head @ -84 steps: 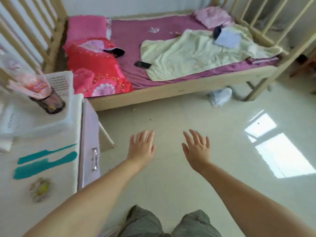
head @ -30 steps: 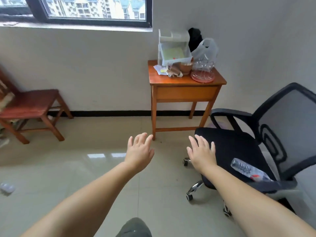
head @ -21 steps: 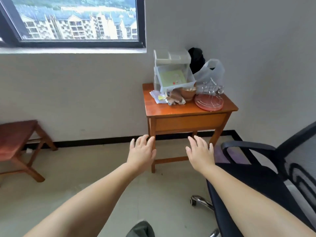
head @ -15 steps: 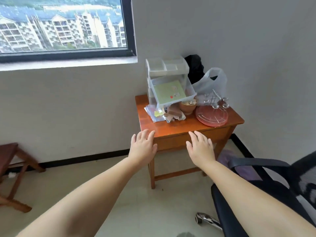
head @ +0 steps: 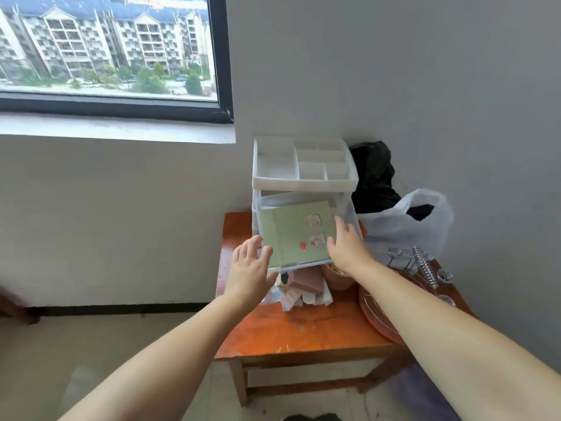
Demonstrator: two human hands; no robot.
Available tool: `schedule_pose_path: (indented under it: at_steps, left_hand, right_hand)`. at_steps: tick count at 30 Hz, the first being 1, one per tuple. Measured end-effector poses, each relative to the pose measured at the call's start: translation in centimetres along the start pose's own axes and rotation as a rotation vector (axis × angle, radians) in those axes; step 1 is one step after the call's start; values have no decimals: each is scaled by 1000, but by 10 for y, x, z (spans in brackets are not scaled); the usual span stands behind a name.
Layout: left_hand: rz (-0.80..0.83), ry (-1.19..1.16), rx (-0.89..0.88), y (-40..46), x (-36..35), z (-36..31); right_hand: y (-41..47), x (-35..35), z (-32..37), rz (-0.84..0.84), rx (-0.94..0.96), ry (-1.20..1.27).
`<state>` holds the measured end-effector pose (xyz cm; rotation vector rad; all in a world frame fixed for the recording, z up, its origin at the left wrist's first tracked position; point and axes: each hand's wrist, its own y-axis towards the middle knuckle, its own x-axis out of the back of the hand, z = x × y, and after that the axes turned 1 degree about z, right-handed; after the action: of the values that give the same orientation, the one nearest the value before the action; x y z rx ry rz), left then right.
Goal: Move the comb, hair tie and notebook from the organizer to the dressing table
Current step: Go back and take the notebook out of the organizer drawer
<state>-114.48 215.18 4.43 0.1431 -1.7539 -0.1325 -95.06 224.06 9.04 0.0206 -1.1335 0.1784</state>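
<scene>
A white plastic organizer (head: 274, 165) stands at the back of a small orange wooden table (head: 300, 332). Its clear drawer (head: 349, 214) is pulled out and holds a green notebook (head: 291, 235) with stickers. My left hand (head: 250, 271) is at the drawer's front left corner, fingers spread, holding nothing. My right hand (head: 346, 244) reaches the drawer's right side, its fingers at the notebook's right edge, apparently without a grip. No comb or hair tie shows here.
Under the drawer lie a brown block and papers (head: 303, 287) and a brown bowl (head: 337, 281). A red wire rack with metal springs (head: 422, 265) sits at the right, with a white plastic bag (head: 403, 226) and a black bag (head: 373, 174) behind. A window (head: 106, 47) is upper left.
My view swung from the bed and dressing table, where the teal comb pieces and hair tie lay, across the room to this table. Both hands have closed in on the organizer's drawer.
</scene>
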Motion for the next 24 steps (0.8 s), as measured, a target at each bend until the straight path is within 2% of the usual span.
schedule_pose_path:
  at_steps: [5,10,14,18,21,24]
  left_hand:
    - [-144,-2,-162,5,0,8]
    - [-142,-144,-141,5,3,14]
    - [-115,-209,-84,6,12,14]
    - [-132,-252,-70,16,26,12]
    - [-126,-276,-60,26,33,12]
    - [-135,-286,-55,37,37,15]
  right_hand:
    - [33,-9,10,71,-226,25]
    - [39,-2,8,72,-233,86]
    - [29,15,8,94,-177,570]
    - [16,35,6,-14,-148,727]
    - [-1,61,-6,-75,-157,963]
    - [-26,86,-33,-6,-89,1118]
